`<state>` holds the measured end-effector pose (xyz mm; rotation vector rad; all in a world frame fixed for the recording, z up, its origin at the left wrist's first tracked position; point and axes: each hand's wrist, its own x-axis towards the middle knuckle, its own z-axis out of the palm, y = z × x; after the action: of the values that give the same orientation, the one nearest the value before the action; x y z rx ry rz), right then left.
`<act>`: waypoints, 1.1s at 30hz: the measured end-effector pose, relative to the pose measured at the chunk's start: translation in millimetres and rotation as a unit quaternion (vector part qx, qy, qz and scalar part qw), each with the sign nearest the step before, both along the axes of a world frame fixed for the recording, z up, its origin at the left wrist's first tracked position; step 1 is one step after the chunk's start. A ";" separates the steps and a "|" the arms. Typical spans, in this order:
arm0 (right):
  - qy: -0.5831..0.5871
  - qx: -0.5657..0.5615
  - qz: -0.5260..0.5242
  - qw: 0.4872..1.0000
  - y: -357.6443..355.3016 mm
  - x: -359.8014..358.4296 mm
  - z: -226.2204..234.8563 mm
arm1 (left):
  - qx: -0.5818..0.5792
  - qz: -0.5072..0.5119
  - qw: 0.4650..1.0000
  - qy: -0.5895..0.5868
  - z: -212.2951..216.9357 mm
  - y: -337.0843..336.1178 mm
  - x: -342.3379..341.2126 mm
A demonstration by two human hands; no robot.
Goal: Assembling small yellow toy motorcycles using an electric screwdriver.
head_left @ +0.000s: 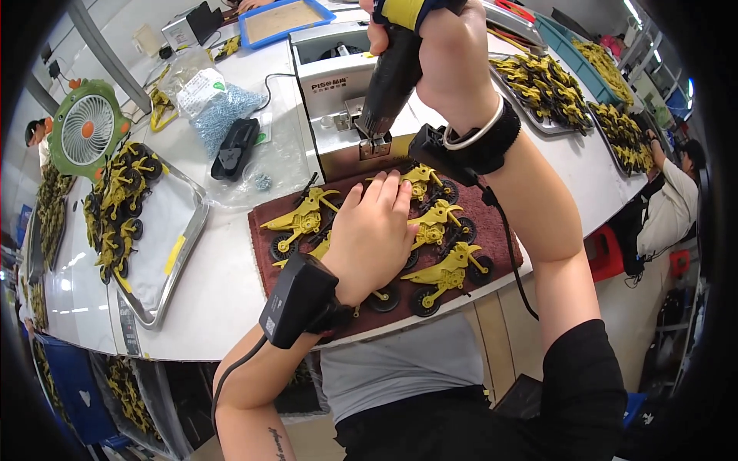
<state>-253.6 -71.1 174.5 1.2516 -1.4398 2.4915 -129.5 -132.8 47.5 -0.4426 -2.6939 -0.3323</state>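
Right hand (455, 65): closed round one black power screwdriver (393, 81), ribbed near the nose, long axis slanting down-left, tip at the front block of one boxy metal machine (327, 92). Left hand (375, 230): open, palm down, fingers extended over the toy motorbikes (446, 270). At least five on one maroon cloth mat (493, 230) on the white desk (231, 269), some part-hidden; yellow plastic bodies, round black wheels. Lower-right bike's long axis runs left-right, right end slightly up.
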 end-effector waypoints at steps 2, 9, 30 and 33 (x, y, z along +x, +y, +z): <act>-0.016 0.040 0.004 0.999 1.7 1.2 2.4 | 0.003 -0.002 1.000 0.000 0.4 -1.6 0.3; -0.081 -0.055 0.090 0.991 32.0 23.5 -3.7 | -0.013 -0.001 1.000 0.004 -2.2 -3.7 1.4; 0.001 0.088 -0.033 0.996 54.7 -4.7 -48.9 | -0.010 0.001 0.999 -0.053 7.1 -1.1 -1.6; 0.019 0.105 -0.032 0.994 54.2 -4.6 -50.1 | -0.007 0.001 0.998 -0.058 7.2 -1.8 -1.7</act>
<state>-258.2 -16.9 124.4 1.2520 -1.7400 2.3132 -131.2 -134.7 54.7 -0.4379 -2.8114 -0.3487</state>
